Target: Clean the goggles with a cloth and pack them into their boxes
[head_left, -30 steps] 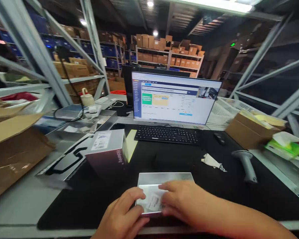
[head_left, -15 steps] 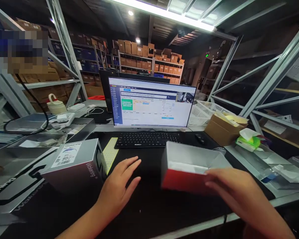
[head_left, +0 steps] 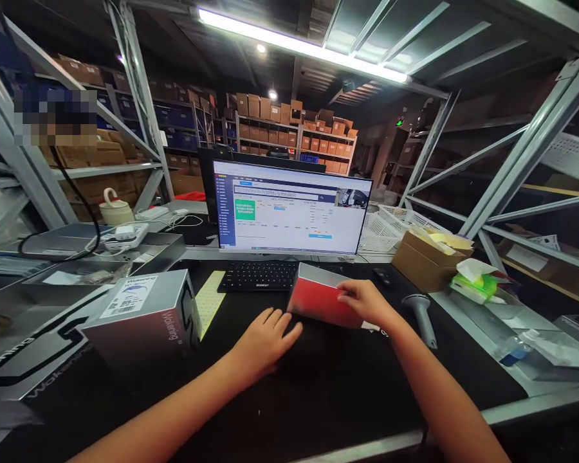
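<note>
Box (head_left: pixel 318 299) x1, red, clamped in R hand (head_left: pixel 365 299); L hand (head_left: pixel 264 341) nr, thumb & fingers apart; 2 grey boxes (head_left: pixel 135 344) L.

1. Small box (head_left: pixel 321 303): red long side, pale grey above it.
2. "Wakening" carton (head_left: pixel 135 337): silver-grey top, white label (head_left: pixel 130 297) with black print, purplish-grey front, pale lettering.
3. Sheet (head_left: pixel 210 301): pale yellow, fine dotted grid.
4. Desk mat (head_left: pixel 338 386): black.
5. Keyboard (head_left: pixel 258 275): black, white legends.
6. Barcode scanner (head_left: pixel 421 316): grey.
7. Monitor (head_left: pixel 289 222): white page, navy bands, green block.
8. Tissue pack (head_left: pixel 470 289): bright green, white tissue (head_left: pixel 477 268).
</note>
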`<act>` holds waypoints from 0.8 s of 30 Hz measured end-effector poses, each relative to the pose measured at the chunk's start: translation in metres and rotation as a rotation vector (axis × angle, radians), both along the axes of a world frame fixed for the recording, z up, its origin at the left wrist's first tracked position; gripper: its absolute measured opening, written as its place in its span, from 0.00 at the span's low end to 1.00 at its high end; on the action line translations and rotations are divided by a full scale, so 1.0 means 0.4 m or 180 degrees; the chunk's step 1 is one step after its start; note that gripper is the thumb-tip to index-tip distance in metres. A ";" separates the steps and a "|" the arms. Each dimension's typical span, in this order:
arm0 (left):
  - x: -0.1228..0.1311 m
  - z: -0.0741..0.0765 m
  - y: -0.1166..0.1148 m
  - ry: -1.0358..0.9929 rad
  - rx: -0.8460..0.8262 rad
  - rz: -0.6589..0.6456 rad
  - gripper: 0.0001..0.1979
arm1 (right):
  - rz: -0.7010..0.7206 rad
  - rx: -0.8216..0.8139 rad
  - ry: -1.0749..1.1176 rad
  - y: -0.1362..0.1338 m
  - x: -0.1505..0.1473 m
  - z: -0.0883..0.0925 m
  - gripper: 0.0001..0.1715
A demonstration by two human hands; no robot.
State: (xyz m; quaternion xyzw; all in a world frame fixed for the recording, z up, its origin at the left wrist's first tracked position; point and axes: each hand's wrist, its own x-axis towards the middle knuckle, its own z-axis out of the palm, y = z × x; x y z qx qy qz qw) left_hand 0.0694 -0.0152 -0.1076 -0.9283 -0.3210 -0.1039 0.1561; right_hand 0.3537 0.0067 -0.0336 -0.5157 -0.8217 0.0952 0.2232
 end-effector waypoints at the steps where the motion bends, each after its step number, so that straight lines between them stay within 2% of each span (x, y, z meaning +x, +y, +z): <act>1: -0.023 -0.005 -0.015 -0.0079 0.0298 -0.0256 0.43 | 0.0081 -0.0054 0.0027 0.004 -0.003 -0.003 0.14; 3: -0.067 -0.018 -0.042 -0.0443 0.0756 -0.0731 0.42 | 0.0202 -0.0138 0.0043 0.013 -0.018 -0.011 0.14; 4: -0.083 -0.023 -0.054 -0.0729 0.0824 -0.0882 0.43 | 0.0233 -0.0163 0.0036 0.018 -0.033 -0.018 0.13; 6: -0.101 -0.030 -0.069 -0.1495 0.0436 -0.0782 0.48 | 0.0249 -0.0182 0.0002 0.027 -0.075 -0.041 0.11; 8: -0.098 -0.033 -0.079 -0.2543 -0.0362 -0.0271 0.50 | 0.0227 -0.0164 -0.0033 0.033 -0.128 -0.072 0.10; 11: -0.075 -0.036 -0.087 -0.4279 -0.1925 0.0446 0.47 | 0.0191 -0.0057 -0.0039 0.028 -0.190 -0.111 0.12; 13: -0.060 -0.040 -0.089 -0.5291 -0.3072 0.0566 0.46 | 0.0166 0.0104 0.0002 0.013 -0.203 -0.116 0.14; 15: -0.053 -0.046 -0.087 -0.6042 -0.4206 0.0649 0.45 | 0.0068 0.0349 0.0108 -0.013 -0.197 -0.101 0.15; 17: -0.052 -0.048 -0.082 -0.6489 -0.4928 0.0767 0.40 | -0.0027 0.0389 0.0408 -0.050 -0.183 -0.079 0.14; 18: -0.054 -0.047 -0.079 -0.6621 -0.5090 0.0822 0.37 | 0.0007 0.0198 0.0601 -0.071 -0.180 -0.072 0.16; 20: -0.060 -0.038 -0.073 -0.6803 -0.5093 0.0832 0.31 | 0.0211 -0.0522 0.1012 -0.114 -0.186 -0.074 0.14; 21: -0.063 -0.032 -0.071 -0.6883 -0.5012 0.0788 0.28 | 0.0352 -0.0883 0.1155 -0.133 -0.197 -0.085 0.13; 22: -0.066 -0.024 -0.069 -0.6974 -0.4935 0.0728 0.27 | 0.0476 -0.1137 0.1229 -0.148 -0.212 -0.102 0.16; 24: -0.067 -0.008 -0.066 -0.7104 -0.4800 0.0590 0.25 | 0.0578 -0.1419 0.1396 -0.167 -0.252 -0.146 0.21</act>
